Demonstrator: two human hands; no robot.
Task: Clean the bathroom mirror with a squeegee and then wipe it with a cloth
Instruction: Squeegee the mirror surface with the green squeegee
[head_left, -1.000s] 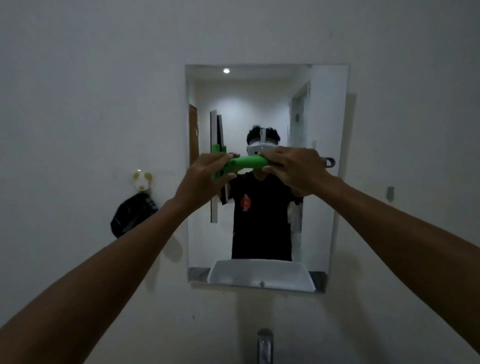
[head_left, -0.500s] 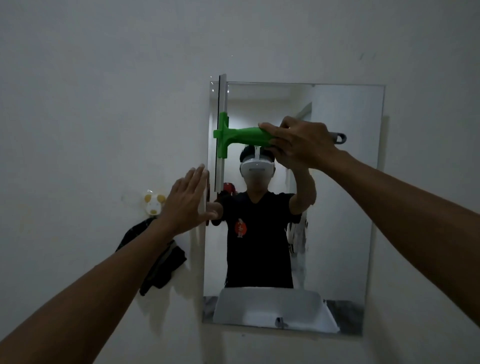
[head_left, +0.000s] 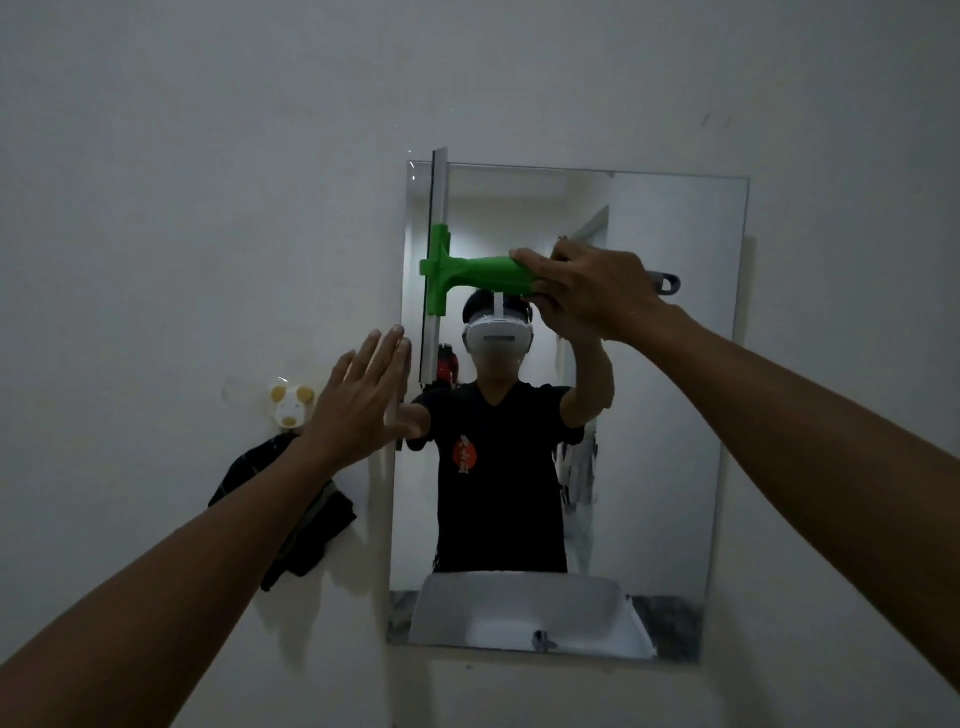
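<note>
Green plastic squeegee (head_left: 470, 274): held crosswise by its handle, the blade standing upright against the top left corner of the mirror (head_left: 670, 415), its upper tip reaching just above the mirror's top edge. A grey hanging loop is seen past the wrist at the handle's far end.

Right hand (head_left: 592, 291): fingers wrapped and clamped around the squeegee's handle, arm stretched up from the lower right.

Left hand (head_left: 363, 400): fingers spread, nothing gripped, palm laid flat at the left edge of the mirror, below the blade; whether it presses on glass or on wall cannot be told.

Mirror: frameless rectangular pane mounted on a pale wall (head_left: 208, 182). Reflected in it are a person in a black shirt wearing a white headset, and a white basin along the bottom edge.

Dark cloth (head_left: 306, 530): hung on the wall left of the mirror, partly hidden behind the left forearm, well apart from both hands.

Round white hook (head_left: 288, 408) with yellow ears: fixed to the wall directly above the cloth.
</note>
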